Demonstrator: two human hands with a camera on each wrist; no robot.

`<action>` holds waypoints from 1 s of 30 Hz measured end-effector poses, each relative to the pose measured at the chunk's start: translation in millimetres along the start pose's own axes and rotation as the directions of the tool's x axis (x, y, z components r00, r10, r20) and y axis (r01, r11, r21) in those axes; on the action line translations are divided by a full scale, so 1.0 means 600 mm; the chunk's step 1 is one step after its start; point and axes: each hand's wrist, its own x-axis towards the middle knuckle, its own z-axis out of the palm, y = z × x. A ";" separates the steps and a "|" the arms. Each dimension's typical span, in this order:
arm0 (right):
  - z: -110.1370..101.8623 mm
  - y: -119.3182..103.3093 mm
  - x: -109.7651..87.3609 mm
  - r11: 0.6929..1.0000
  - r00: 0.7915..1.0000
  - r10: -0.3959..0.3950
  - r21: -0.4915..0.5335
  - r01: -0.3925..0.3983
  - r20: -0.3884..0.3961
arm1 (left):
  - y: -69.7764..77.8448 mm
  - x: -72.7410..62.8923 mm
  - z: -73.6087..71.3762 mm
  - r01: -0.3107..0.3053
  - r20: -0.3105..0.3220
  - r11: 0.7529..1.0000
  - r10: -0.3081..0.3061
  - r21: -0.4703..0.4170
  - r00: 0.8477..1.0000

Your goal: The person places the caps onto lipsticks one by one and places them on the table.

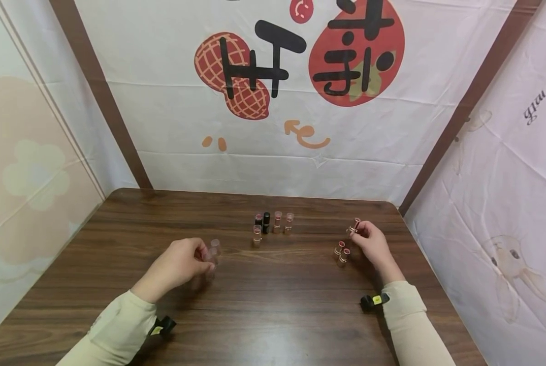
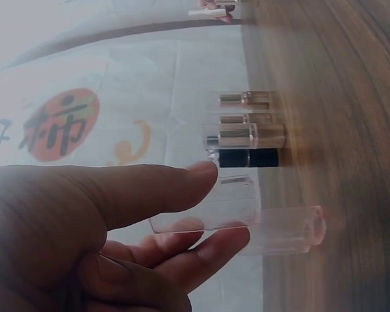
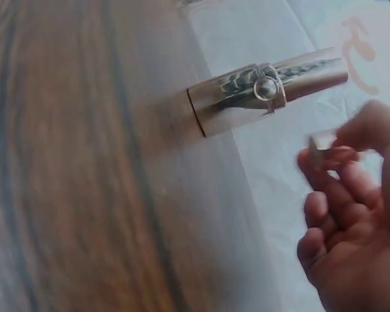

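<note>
My left hand (image 1: 181, 262) pinches a clear plastic lipstick cap (image 2: 205, 214) between thumb and fingertips, on the left of the table. Close to it, a second clear cap (image 2: 292, 231) stands on the tabletop. On the right, my right hand (image 1: 374, 246) pinches an uncapped lipstick (image 1: 356, 225) with a shiny tube, held at a tilt; its held end is blurred in the right wrist view. Two more uncapped lipsticks with red tops, one farther back (image 1: 339, 248) and one nearer (image 1: 344, 256), stand just left of that hand. A shiny metallic lipstick tube (image 3: 237, 97) appears large in the right wrist view.
Toward the back middle stand several lipsticks: a black one (image 1: 266, 222), a clear-capped one (image 1: 257, 235) in front, and two clear-capped ones (image 1: 278, 222) (image 1: 289, 223) to the right. A printed cloth (image 1: 172, 173) hangs behind the brown wooden table (image 1: 273, 305).
</note>
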 end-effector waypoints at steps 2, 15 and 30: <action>-0.003 -0.020 -0.004 1.000 1.000 -0.016 0.004 0.016 -0.025 | 0.002 0.000 -0.003 -0.016 -0.009 1.000 0.016 -0.017 1.000; 0.012 -0.117 -0.030 0.992 0.996 -0.086 0.099 0.081 0.040 | 0.015 0.001 -0.005 -0.107 -0.108 0.990 0.097 -0.094 0.989; 0.094 -0.203 -0.089 0.981 0.971 -0.179 0.097 0.165 0.158 | 0.034 0.000 0.003 -0.169 -0.126 0.924 0.133 -0.343 0.983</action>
